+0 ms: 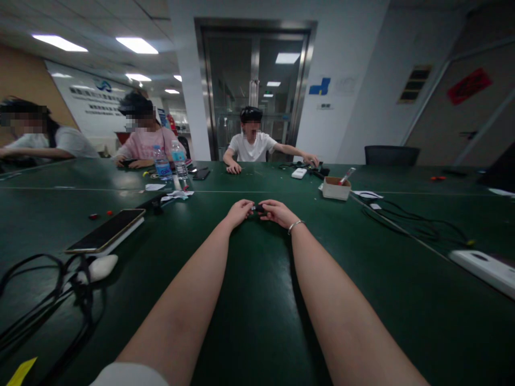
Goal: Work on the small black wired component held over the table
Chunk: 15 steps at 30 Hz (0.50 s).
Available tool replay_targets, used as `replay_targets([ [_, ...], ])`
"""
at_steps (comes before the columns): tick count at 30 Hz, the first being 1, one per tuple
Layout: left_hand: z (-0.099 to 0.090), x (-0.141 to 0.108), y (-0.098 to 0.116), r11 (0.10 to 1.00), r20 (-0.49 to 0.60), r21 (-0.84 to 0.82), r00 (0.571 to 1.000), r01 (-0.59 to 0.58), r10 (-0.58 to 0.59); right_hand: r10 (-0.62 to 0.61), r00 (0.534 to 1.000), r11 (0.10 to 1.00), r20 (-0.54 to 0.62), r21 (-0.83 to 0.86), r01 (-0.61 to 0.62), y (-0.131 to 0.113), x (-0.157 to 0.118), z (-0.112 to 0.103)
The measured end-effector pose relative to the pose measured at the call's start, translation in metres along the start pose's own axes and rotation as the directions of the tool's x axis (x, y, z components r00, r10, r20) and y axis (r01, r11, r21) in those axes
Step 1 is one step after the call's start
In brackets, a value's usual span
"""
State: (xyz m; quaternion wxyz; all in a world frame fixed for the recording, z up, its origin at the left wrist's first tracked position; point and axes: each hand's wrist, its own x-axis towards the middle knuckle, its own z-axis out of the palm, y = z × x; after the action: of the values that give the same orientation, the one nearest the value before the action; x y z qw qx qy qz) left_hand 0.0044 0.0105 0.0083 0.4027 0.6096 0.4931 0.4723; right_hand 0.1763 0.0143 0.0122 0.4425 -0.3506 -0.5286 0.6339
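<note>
Head view: both arms stretched fwd over the dark green tabletop (253, 321), hands meeting approx mid-surface, just short of the seam. R hand (277, 213), bracelet (295, 227) at the wrist, has its fingers curled in, closed down round a small dark part (259, 207). L hand (240, 211) faces it, fingers nearly together & apparently pinching a tiny pale bit (253, 208) at the part's L end; can't tell if the two are joined, too small/blurry. So the dark part sits btwn the hands, prob. held just above the tabletop, tho contact w/ it isn't clear. Main risk: a slip, b/c the thing's tiny & only fingertips have it; if dropped it could skid on the smooth surface & be hard to spot, dark on dark. Uneven push/pull btwn hands could twist or bend it, or flick the pale bit off. Long reach likely cuts fine control too. Lesser risk: drawing L arm back wide could snag the black cables (82, 287) or knock the phone (110, 230) lying on a white box (124, 236); R side, carton (336, 189) & loose cables (422, 225) are well apart, so low odds there.
</note>
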Motion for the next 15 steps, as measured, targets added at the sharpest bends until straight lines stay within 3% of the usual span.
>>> replay_targets([
  [15,-0.0016,0.0014,-0.0036,1.000,0.033,-0.010,0.999,-0.024,0.025,-0.012,1.000,1.000,0.017,0.000,0.012,0.0008,0.0009,-0.0009],
])
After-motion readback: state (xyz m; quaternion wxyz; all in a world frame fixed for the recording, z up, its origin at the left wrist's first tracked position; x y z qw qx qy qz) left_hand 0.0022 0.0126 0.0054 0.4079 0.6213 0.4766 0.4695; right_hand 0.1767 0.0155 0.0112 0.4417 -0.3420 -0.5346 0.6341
